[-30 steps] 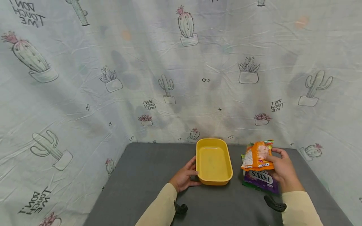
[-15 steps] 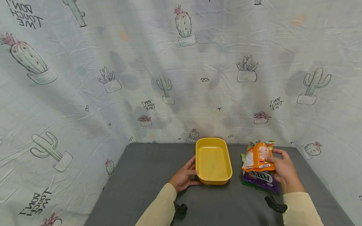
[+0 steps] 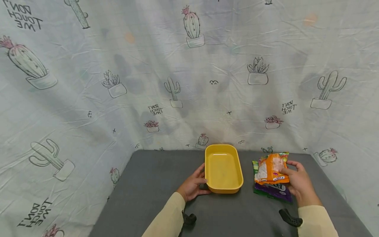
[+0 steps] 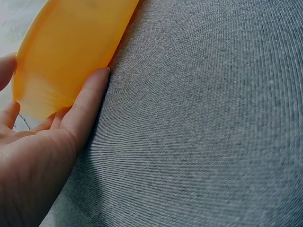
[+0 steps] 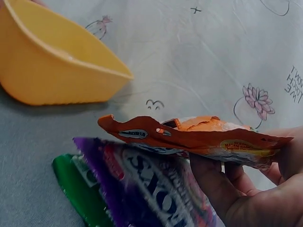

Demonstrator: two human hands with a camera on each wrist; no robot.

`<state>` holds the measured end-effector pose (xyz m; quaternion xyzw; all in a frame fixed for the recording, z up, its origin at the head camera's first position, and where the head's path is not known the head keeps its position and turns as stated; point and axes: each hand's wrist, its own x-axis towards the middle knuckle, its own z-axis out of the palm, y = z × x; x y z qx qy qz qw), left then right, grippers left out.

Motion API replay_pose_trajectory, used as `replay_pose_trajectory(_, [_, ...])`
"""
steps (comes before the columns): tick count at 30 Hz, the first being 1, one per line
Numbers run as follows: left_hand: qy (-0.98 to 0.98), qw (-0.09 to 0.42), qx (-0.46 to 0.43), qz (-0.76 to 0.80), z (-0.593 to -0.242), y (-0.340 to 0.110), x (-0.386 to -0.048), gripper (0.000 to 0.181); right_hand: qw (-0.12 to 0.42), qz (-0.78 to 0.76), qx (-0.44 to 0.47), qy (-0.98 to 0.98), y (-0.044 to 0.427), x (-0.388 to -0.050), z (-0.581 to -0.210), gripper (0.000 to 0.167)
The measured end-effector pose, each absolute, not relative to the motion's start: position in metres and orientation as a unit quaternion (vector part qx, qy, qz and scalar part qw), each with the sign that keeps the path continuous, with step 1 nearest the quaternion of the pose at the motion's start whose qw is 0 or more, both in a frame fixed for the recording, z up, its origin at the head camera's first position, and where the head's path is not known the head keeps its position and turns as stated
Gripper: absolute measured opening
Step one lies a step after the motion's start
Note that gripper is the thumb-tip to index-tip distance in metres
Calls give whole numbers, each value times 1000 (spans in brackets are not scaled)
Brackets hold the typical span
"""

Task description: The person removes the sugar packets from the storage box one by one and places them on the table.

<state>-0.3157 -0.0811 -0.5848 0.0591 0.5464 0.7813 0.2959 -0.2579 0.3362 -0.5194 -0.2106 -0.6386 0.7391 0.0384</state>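
My right hand (image 3: pixel 300 184) pinches an orange candy bag (image 3: pixel 270 169) by its right side, thumb on top and fingers beneath. In the right wrist view the orange bag (image 5: pixel 203 137) is seen edge-on, above a purple Fox's candy bag (image 5: pixel 142 184). A green bag (image 5: pixel 80 189) lies partly hidden under the purple one. My left hand (image 3: pixel 192 186) rests against the left side of a yellow rectangular tub (image 3: pixel 224 171). Its fairly straight fingers (image 4: pixel 87 104) touch the tub's outer wall in the left wrist view. Nothing lies inside the tub.
A dark grey cloth-covered table (image 3: pixel 154 184) lies under everything. Behind it and at the sides hangs a pale curtain (image 3: pixel 219 115) printed with cacti. Black straps (image 3: pixel 290 218) are on both wrists.
My right hand and the orange bag have moved slightly down and right in the head view, covering more of the purple bag. The left hand stays at the tub.
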Motion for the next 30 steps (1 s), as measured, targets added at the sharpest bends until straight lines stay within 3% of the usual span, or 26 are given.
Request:
replay_pose_trajectory(7, [547, 296, 63, 781, -585, -81, -316, 88, 41, 726, -219, -651, 339, -256, -529, 33])
replay_pose_trajectory(17, [544, 295, 61, 783, -585, -81, -316, 88, 49, 688, -262, -675, 337, -248, -544, 67])
replay_pose_trajectory(30, [543, 292, 54, 785, -587, -80, -316, 89, 54, 585, -319, -744, 343, -238, -556, 67])
